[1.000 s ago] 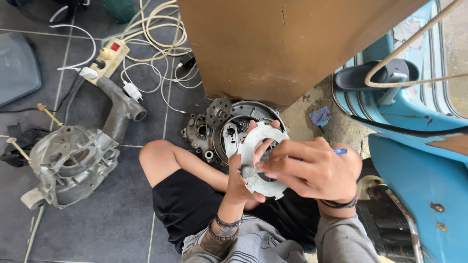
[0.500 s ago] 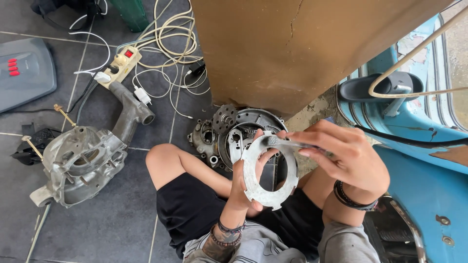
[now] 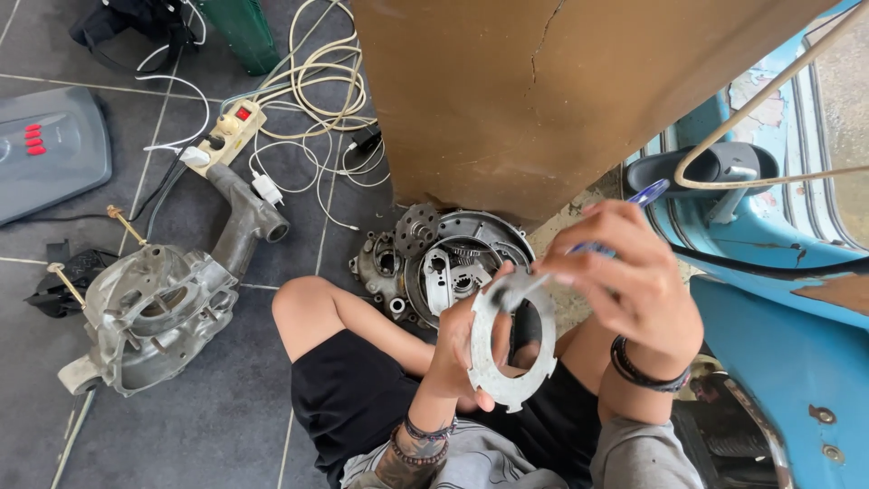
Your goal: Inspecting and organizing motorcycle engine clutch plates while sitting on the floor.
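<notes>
My left hand (image 3: 471, 349) grips a flat grey metal ring with notched outer edge (image 3: 496, 371), holding it upright over my lap. My right hand (image 3: 625, 281) is raised just right of the ring and pinches a thin blue-handled tool (image 3: 647, 193), its lower end hidden behind my fingers near the ring's top. Behind the ring, on the floor, lies a round engine cover with gears and plates inside (image 3: 444, 263).
A grey engine casing (image 3: 149, 312) lies on the tiles at left. A power strip (image 3: 226, 134) with tangled white cables sits behind it. A brown panel (image 3: 561, 91) rises ahead, and a blue scooter body (image 3: 778, 317) stands at right.
The ring has come up out from under my right hand and now stands upright in my left hand. My right hand has lifted and moved to the right.
</notes>
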